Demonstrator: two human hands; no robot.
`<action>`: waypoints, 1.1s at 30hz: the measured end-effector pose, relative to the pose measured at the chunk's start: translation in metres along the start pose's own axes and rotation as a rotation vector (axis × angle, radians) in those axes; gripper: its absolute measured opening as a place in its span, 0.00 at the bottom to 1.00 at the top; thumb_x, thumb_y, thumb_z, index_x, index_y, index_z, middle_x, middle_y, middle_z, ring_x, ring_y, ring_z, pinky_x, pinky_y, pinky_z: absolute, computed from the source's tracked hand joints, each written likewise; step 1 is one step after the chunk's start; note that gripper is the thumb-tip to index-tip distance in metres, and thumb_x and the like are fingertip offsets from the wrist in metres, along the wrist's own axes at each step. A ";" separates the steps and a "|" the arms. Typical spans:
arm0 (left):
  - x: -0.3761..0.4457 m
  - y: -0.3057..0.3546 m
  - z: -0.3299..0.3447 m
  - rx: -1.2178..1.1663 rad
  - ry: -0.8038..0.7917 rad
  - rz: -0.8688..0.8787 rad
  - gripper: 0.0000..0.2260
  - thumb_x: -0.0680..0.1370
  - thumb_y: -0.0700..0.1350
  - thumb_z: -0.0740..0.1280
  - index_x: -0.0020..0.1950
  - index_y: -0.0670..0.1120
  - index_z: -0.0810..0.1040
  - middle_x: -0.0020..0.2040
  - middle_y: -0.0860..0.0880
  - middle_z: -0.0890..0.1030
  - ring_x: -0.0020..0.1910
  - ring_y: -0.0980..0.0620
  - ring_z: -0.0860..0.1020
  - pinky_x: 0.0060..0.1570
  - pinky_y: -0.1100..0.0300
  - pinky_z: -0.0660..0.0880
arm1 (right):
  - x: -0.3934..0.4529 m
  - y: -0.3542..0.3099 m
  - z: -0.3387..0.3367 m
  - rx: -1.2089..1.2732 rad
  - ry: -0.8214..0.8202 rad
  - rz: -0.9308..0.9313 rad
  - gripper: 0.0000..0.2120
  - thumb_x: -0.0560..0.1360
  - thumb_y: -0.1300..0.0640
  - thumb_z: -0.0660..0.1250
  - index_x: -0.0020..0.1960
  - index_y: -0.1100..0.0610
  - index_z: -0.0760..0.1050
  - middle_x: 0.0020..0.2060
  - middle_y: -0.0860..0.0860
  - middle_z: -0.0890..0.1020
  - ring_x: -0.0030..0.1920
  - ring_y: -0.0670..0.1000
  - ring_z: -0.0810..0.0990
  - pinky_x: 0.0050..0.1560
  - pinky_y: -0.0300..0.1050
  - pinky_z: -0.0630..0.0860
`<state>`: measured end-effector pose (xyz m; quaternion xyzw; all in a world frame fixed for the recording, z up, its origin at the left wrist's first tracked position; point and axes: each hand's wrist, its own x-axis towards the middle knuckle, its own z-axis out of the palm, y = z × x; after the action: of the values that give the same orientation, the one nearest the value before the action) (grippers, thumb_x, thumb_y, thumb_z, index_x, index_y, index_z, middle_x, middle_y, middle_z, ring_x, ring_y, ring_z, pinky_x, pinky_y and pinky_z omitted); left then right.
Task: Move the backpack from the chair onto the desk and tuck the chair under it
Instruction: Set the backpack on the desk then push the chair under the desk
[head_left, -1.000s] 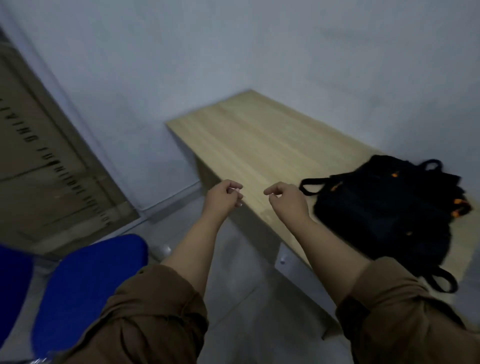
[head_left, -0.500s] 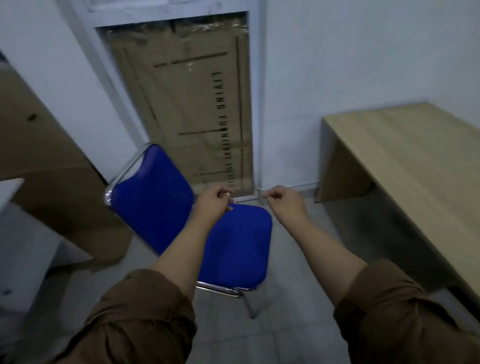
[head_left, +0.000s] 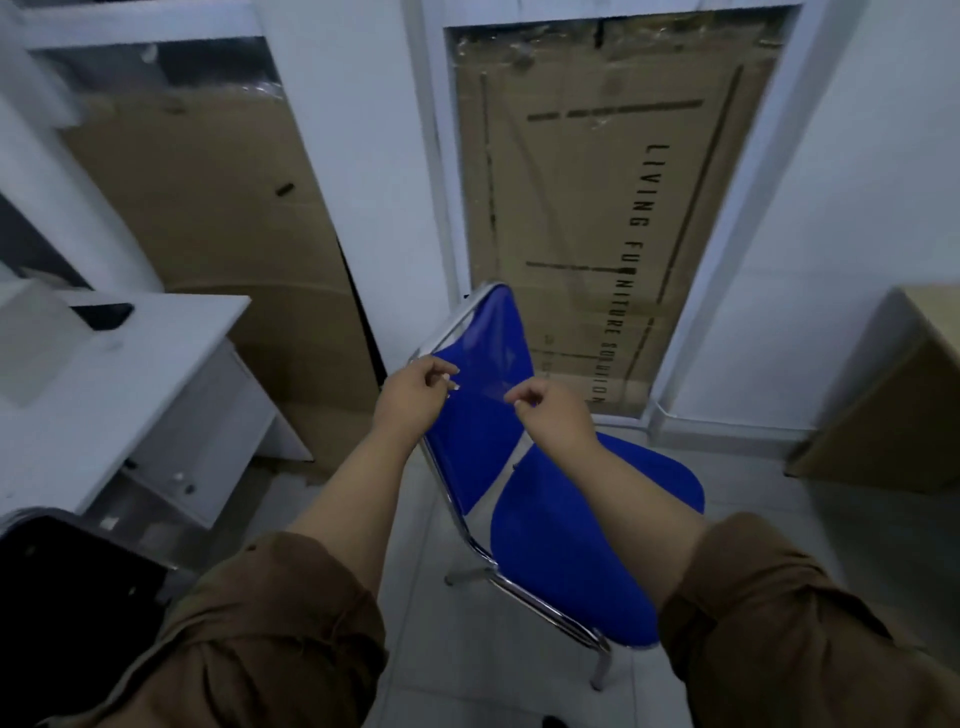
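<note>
While both arms reach forward in rolled brown sleeves (head_left: 270, 623), left hand (head_left: 413, 397) held in front of the chair's backrest at its near metal edge, fingers (head_left: 441, 371) curled inward, thumb and forefinger tips close together, pinching nothing that can be made out. Right hand (head_left: 553, 418) just beside it, over the lower part of the backrest, fingers likewise curled into a loose fist, empty. Hard to say whether either hand touches the blue plastic; probably hovering just off it.

Blue chair (head_left: 571, 545) standing on the pale tiled floor (head_left: 415, 519), chrome tube frame along its near side, seat pointing toward the right, backrest tilted up toward the cardboard behind. Seat bare. Well apart from the wooden desk (head_left: 893, 415), of which only the left end panel and a sliver of tabletop show at the right edge of view. Backpack out of sight here, so its place cannot be told.

Behind the chair, a tall flat cardboard carton (head_left: 597, 208) with black lettering leaning in a white-framed recess; a second plain carton (head_left: 234, 234) to its left. At the left, a white cabinet (head_left: 130, 389) with a dark phone-like slab (head_left: 101, 314) near its back edge. At the lower left corner, a black object (head_left: 62, 597), too dim to name.
</note>
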<state>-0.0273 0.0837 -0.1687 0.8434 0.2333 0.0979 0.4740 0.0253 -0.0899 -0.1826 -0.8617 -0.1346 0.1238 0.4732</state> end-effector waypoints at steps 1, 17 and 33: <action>0.006 -0.004 -0.009 0.022 0.015 0.014 0.10 0.79 0.41 0.60 0.52 0.49 0.81 0.48 0.50 0.83 0.49 0.52 0.81 0.50 0.55 0.78 | 0.007 -0.006 0.010 -0.008 -0.021 -0.007 0.10 0.77 0.60 0.62 0.45 0.48 0.79 0.47 0.46 0.81 0.44 0.45 0.77 0.35 0.33 0.69; 0.135 -0.068 -0.056 0.710 -0.467 0.448 0.23 0.82 0.41 0.51 0.77 0.55 0.58 0.78 0.57 0.58 0.77 0.52 0.57 0.74 0.40 0.52 | 0.082 -0.060 0.153 -0.028 0.038 0.124 0.32 0.70 0.58 0.73 0.69 0.58 0.64 0.64 0.58 0.69 0.59 0.58 0.75 0.59 0.54 0.76; 0.207 -0.038 -0.014 0.778 -0.811 0.605 0.24 0.83 0.54 0.45 0.78 0.56 0.40 0.79 0.58 0.40 0.79 0.52 0.40 0.71 0.31 0.39 | 0.090 -0.031 0.160 -0.046 0.232 0.150 0.47 0.62 0.60 0.74 0.75 0.59 0.54 0.73 0.56 0.63 0.66 0.55 0.70 0.52 0.41 0.71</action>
<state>0.1361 0.2116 -0.2045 0.9525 -0.1946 -0.1913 0.1349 0.0513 0.0830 -0.2478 -0.8886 -0.0171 0.0551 0.4551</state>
